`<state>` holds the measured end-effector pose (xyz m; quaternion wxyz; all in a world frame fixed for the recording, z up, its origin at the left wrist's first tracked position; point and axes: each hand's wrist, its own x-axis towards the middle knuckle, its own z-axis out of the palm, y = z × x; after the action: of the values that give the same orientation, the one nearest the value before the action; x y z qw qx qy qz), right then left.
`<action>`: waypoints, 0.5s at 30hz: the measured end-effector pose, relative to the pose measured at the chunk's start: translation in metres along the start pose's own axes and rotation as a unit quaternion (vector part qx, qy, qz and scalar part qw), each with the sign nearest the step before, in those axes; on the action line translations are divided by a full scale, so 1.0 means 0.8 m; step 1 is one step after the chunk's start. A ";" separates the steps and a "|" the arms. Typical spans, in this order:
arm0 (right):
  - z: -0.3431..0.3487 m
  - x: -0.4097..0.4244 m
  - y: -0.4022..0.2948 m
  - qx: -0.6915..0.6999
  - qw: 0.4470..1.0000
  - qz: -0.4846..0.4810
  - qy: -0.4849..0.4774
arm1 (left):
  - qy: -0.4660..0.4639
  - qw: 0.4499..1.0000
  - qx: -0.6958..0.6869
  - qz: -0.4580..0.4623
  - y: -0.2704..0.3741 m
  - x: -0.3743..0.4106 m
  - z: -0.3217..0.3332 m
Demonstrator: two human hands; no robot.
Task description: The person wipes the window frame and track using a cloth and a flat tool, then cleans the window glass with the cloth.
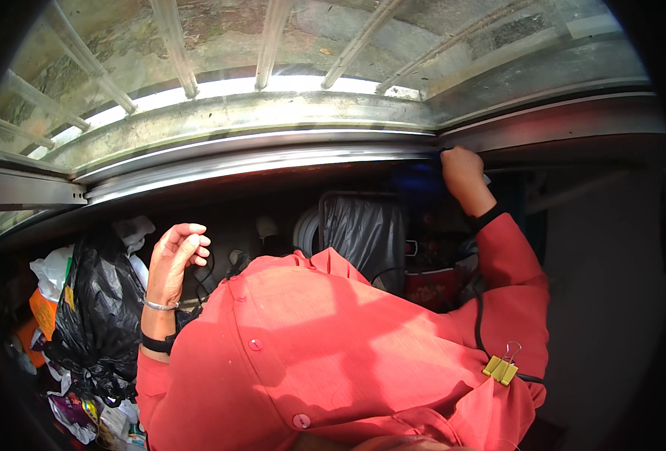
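At the right end of the aluminium window track (265,166), my right hand (464,172) is closed in a fist. A blurred, dark blue thing (420,179), which may be a cloth, hangs from it in shadow below the track. My left hand (179,251) is in the air below the track's left part, fingers loosely curled, with nothing in it. A metal bangle (160,304) and a black band (158,343) are on the left wrist. Another black band (486,217) circles the right wrist.
Beyond the window glass stand several metal bars (274,42). A knotted black plastic bag (104,315) and loose packaging (76,414) lie at the left. A black-lined bin (361,237) and a red bag (429,286) are below the window. A yellow binder clip (501,369) grips a cord at my sleeve.
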<state>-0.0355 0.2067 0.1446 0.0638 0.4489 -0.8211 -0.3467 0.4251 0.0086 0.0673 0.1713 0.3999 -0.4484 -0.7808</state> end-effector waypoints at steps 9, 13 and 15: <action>-0.042 -0.002 -0.016 -0.150 0.986 -0.052 -0.040 | 0.015 0.999 -0.033 0.021 -0.009 -0.023 -0.025; -0.102 -0.039 -0.025 -0.118 0.987 -0.106 -0.037 | 0.039 0.997 -0.061 0.026 -0.020 -0.042 -0.043; -0.128 -0.060 -0.038 -0.050 0.980 -0.178 0.070 | 0.038 0.996 -0.068 0.033 -0.027 -0.046 -0.049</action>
<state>0.0566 0.1808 0.2122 0.0809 0.6072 -0.7033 -0.3608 0.4801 0.0213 0.0556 0.2407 0.4015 -0.4007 -0.7876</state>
